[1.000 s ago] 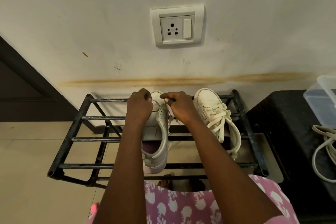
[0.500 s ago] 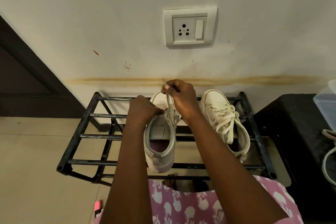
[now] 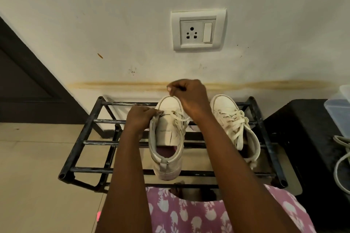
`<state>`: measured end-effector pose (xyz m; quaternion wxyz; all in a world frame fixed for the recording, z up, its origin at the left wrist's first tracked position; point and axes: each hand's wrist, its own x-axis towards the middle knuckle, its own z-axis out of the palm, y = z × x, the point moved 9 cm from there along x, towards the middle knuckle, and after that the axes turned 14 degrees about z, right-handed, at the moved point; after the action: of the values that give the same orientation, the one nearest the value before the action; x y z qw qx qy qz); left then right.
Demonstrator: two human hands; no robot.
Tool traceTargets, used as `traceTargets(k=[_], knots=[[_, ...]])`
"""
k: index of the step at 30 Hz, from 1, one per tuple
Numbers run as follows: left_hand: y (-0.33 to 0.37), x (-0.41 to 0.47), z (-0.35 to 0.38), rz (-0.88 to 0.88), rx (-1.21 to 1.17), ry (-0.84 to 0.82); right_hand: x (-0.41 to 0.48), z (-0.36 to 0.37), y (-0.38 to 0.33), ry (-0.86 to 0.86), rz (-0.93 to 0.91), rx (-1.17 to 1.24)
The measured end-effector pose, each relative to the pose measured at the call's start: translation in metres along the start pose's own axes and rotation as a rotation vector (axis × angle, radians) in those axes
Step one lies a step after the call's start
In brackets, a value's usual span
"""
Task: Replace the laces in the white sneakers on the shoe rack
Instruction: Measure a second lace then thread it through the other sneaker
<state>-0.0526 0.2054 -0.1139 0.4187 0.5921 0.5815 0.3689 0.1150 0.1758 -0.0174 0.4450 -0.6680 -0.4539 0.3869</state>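
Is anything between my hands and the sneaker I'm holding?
Nothing visible. The left hand grips the sneaker at its eyelet edge, the right hand pinches its lace above the toe; the second sneaker sits clear to the right.

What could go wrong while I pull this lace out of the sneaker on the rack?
The sneaker sits on open rack bars; if your left hand slips, a pull on the lace by your right hand may tip it between them. Your right forearm passes close to the other sneaker and might nudge it.
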Motion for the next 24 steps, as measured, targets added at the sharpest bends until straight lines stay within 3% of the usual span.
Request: traceTargets(k=[6,19,24], knots=[[-0.002,-0.002,0.005,-0.053,-0.104,-0.025,0.005,0.044,0.037,-0.059,0.030,-0.568],[-0.003,-0.001,0.005,-0.066,-0.102,-0.044,0.014,0.055,0.050,0.005,0.116,-0.675],[-0.012,-0.004,0.010,-0.145,-0.302,-0.046,0.013,0.056,0.055,0.009,0.128,-0.689]])
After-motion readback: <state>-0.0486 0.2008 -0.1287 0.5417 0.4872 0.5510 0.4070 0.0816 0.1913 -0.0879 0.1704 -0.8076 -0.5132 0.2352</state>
